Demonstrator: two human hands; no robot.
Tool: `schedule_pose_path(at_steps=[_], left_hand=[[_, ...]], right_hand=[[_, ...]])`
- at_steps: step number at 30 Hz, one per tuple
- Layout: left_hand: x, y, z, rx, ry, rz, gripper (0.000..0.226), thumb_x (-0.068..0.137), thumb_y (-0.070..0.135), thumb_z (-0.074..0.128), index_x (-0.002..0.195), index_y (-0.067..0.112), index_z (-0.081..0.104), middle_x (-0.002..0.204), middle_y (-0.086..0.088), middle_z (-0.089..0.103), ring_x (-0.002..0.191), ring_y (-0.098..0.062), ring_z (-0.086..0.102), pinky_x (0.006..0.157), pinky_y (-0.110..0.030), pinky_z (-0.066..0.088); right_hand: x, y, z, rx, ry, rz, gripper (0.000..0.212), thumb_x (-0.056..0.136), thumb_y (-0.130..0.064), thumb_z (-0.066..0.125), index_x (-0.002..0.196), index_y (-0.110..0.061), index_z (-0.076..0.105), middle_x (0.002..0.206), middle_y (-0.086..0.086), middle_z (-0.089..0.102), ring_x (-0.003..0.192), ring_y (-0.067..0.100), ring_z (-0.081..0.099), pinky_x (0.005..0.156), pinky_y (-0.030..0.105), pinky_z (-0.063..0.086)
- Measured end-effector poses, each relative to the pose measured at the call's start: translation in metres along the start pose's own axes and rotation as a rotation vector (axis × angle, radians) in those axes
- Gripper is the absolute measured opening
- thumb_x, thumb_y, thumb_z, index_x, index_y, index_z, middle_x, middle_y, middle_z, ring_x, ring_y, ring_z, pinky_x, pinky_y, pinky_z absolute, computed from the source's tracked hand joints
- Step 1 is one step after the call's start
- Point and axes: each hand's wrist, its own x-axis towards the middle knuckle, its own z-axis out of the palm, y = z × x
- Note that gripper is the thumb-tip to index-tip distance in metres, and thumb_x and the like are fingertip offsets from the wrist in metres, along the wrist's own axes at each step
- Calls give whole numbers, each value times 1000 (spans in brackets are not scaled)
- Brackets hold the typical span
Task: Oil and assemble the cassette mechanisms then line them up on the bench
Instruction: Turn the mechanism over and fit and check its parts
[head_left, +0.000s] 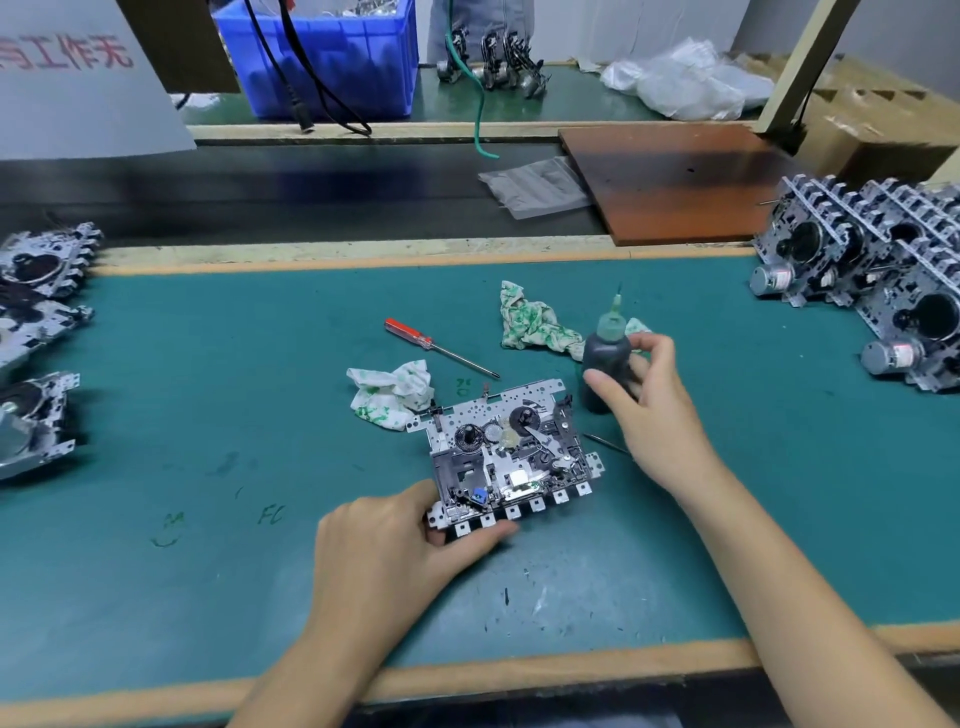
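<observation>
Centre: cassette mechanism (511, 457) on the bench mat (208, 415).
Behind it: screwdriver (441, 347), two rags (392, 392).
Right of it: oil bottle (607, 364).
Far edges: mechanism stacks (883, 270).

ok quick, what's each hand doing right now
Left hand: holds the near edge of the cassette mechanism on the bench.
Right hand: fingers around the dark oil bottle, which stands upright.

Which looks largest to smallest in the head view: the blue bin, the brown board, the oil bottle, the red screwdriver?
1. brown board
2. blue bin, partly cut off and farther away, so unsure against the board
3. red screwdriver
4. oil bottle, nearly alike in length
</observation>
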Motion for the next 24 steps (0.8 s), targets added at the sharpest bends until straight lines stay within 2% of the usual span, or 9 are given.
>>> schedule_pose_path(at_steps=[2,6,9,10,12,17,19,21,24], left_hand=[[0,0,-1,-2,1,-2,63,66,79,42,48,21,59,34,10,23,31,-14,45,35,-23,35],[0,1,-2,-10,-20,-18,63,65,79,42,49,21,60,33,8,27,31,-16,45,35,-25,36],[1,2,-3,-23,-42,-36,63,64,78,43,49,20,59,34,10,25,32,-16,45,35,-28,38],[1,2,-3,-23,-43,-39,63,64,78,44,49,20,59,34,10,25,32,-16,45,35,-28,39],[1,1,-3,-15,-38,-43,61,64,78,44,49,20,58,33,10,22,32,-17,45,36,-26,39],[2,1,-6,-49,-75,-72,60,64,79,45,47,21,52,32,10,17,34,-15,41,38,-23,35],[1,0,-8,-106,-67,-41,47,62,77,48,46,34,40,31,6,20,49,-15,44,41,-17,28],[0,-2,-9,-195,-75,-42,42,60,77,51,45,39,40,36,2,30,55,-12,38,44,-15,23],[-2,0,-16,-485,-95,-157,70,57,79,53,45,12,43,39,1,27,43,-11,21,44,-24,21]], right_hand=[[-6,3,0,-127,3,-11,32,93,-21,58,108,-21,30,110,-10,60,110,25,58,92,38,42],[-24,0,-3,-300,187,-60,43,88,-33,63,116,-16,35,122,-2,54,115,23,50,83,26,34],[-44,-18,-5,-391,434,-366,27,89,-36,57,106,-19,44,92,-5,53,75,10,47,64,25,33],[-51,-23,-5,-450,423,-429,21,90,-39,52,99,-21,46,81,-7,54,64,8,42,56,26,32],[-63,-26,-5,-609,300,-427,31,89,-51,41,88,-22,53,65,-8,55,50,13,45,47,29,34],[-71,-19,-4,-822,-47,-231,67,81,-71,10,81,-22,55,64,-5,54,64,23,56,54,33,34],[-71,-17,-5,-733,-72,-278,63,81,-71,15,75,-19,50,56,-6,47,58,18,49,55,34,33],[-72,-20,-8,-557,-105,-307,57,81,-69,31,69,-15,49,51,-8,41,52,12,41,53,25,31],[-79,-30,-14,-298,-128,-320,52,78,-61,49,63,-10,47,50,-11,38,47,5,33,47,15,25]])
